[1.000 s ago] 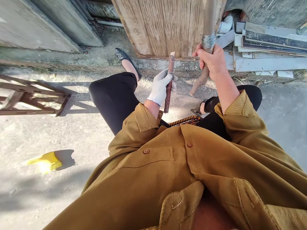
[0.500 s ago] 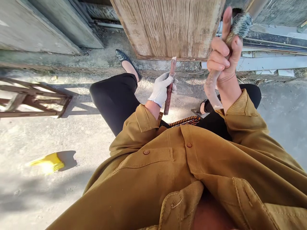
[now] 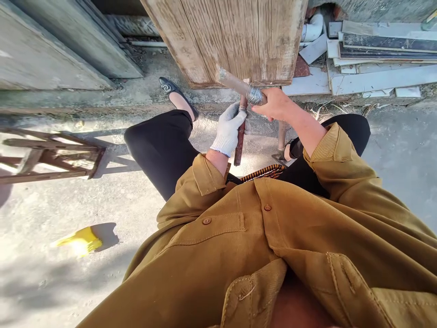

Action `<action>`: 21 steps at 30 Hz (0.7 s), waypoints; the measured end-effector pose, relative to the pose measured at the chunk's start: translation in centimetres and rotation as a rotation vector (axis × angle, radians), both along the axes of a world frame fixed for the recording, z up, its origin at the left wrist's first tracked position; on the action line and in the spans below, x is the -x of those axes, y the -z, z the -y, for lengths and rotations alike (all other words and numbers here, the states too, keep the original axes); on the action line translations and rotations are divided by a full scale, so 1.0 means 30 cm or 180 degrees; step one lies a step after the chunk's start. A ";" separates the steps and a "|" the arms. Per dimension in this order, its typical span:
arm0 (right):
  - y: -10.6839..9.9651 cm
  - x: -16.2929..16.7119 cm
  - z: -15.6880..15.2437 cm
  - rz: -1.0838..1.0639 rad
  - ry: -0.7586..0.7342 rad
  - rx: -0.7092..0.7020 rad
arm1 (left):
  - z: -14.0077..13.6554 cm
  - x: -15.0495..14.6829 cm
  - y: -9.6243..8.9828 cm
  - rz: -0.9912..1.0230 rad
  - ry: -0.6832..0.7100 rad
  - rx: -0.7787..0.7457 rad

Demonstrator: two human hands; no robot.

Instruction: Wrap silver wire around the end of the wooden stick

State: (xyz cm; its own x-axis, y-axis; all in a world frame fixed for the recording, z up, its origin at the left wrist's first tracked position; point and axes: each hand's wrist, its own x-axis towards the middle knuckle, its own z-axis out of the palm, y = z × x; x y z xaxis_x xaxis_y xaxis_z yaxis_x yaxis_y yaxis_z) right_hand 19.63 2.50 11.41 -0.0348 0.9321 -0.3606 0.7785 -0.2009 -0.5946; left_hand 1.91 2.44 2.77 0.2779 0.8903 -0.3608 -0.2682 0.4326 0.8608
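Note:
My left hand, in a white knit glove, is closed around a short reddish-brown stick. A few turns of thin wire circle this stick just above my fingers. My bare right hand grips a crooked pale wooden stick, whose lower part hangs below the hand. Silvery wire is wound thickly around the crooked stick beside my right fingers. The crooked stick crosses over the top end of the reddish-brown one; whether they touch I cannot tell.
A weathered plank panel stands in front of me. Stacked boards and tiles lie at the right near a white pipe. At the left are a wooden frame and a yellow object on the concrete ground.
My right hand has come down and left from its raised position, swinging the wire-wound crooked stick across the reddish-brown stick. My left hand has stayed nearly in place.

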 end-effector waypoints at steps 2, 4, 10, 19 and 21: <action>0.026 0.020 0.001 -0.0130 0.0006 -0.0017 | 0.004 -0.003 -0.013 0.0034 -0.0039 0.0070; 0.044 0.028 0.000 -0.0205 0.0065 -0.0070 | 0.009 -0.005 -0.024 0.0067 -0.0044 0.0093; 0.073 0.024 -0.006 -0.0445 0.0154 0.0028 | 0.018 -0.004 -0.042 0.0189 -0.0016 0.0234; 0.057 0.039 -0.009 -0.0229 0.0217 -0.0139 | 0.023 0.002 -0.050 0.0612 0.0087 0.0526; 0.050 0.045 -0.012 -0.0125 0.0274 -0.0196 | 0.026 0.008 -0.061 0.0872 0.0214 0.0671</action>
